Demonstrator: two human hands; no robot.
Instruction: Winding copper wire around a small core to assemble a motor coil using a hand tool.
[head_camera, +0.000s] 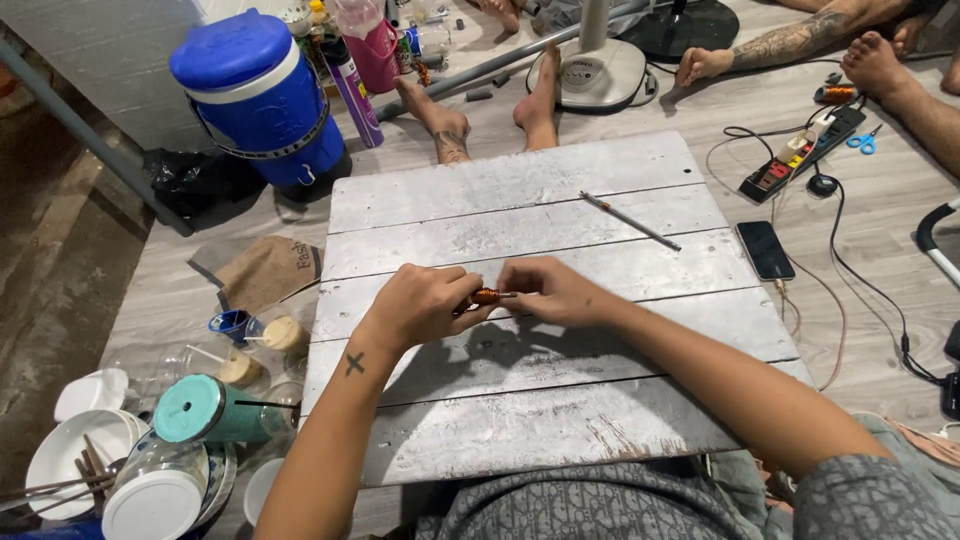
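Both my hands meet over the middle of a grey wooden board (520, 400) that rests on my lap. My left hand (420, 303) and my right hand (552, 290) pinch the two ends of a small copper-wound coil on a thin rod (486, 296), holding it just above the planks. A thin metal rod (630, 221) lies loose on the board farther away, to the right.
A blue water cooler (258, 95) stands far left, cups and plates (150, 450) near left. A phone (765, 249), power strip (800, 155) and cables lie right. Other people's bare feet (445, 125) and a fan base (595, 72) sit beyond the board.
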